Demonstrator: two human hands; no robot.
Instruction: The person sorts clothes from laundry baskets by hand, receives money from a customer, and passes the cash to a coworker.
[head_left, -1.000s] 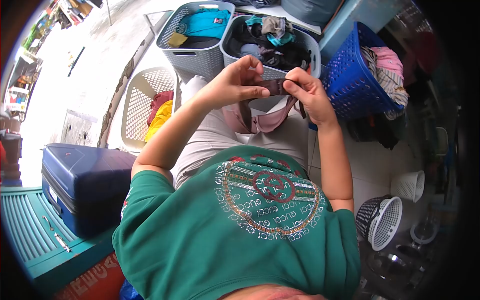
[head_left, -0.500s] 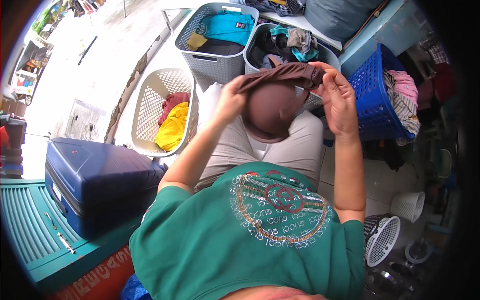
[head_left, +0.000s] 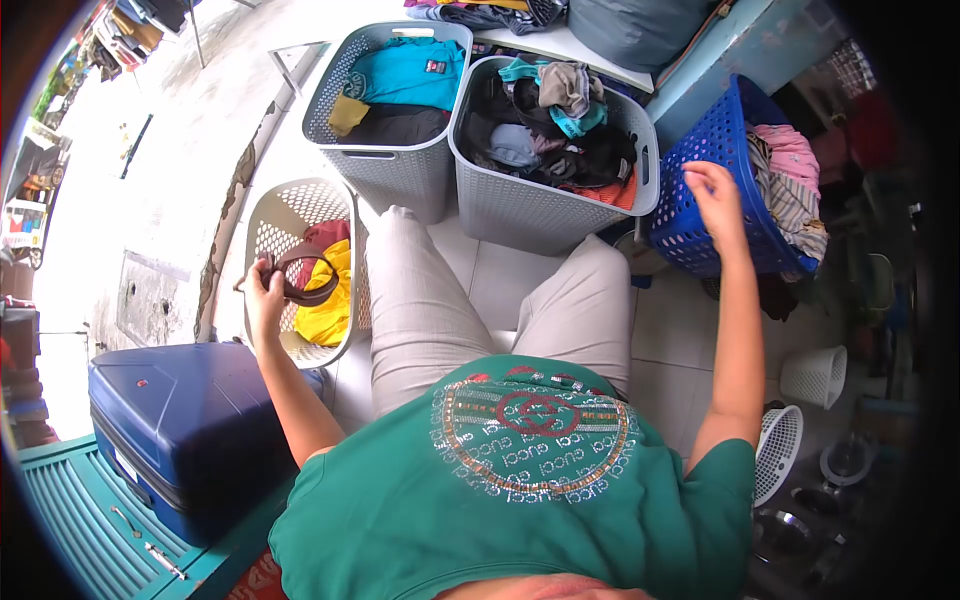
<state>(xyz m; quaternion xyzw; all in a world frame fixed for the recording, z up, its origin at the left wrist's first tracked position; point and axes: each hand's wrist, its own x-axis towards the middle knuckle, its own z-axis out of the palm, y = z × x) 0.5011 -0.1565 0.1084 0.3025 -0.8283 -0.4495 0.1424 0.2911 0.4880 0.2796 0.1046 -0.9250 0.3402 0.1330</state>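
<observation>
My left hand (head_left: 264, 299) is closed around a brown bra (head_left: 318, 290), over the left part of the cream laundry basket (head_left: 263, 218). The bra's band loops out beyond my fingers; much of the rest is hidden by my hand. Inside that basket lie a yellow cloth (head_left: 335, 310) and a dark red cloth (head_left: 325, 236). My right hand (head_left: 718, 205) is raised in front of the blue basket (head_left: 690, 228), with nothing in it and its fingers loosely bent and apart.
Two grey baskets, one with a turquoise shirt (head_left: 410, 74), the other with mixed dark clothes (head_left: 550, 140), stand ahead of my knees. Clothes (head_left: 790, 185) hang from the blue basket. A blue suitcase (head_left: 190, 410) rests on a teal slatted panel (head_left: 70, 490) at the left.
My left hand has carried the bra from above my lap leftward to the cream basket. My right hand has let go of the bra and moved right, towards the blue basket.
</observation>
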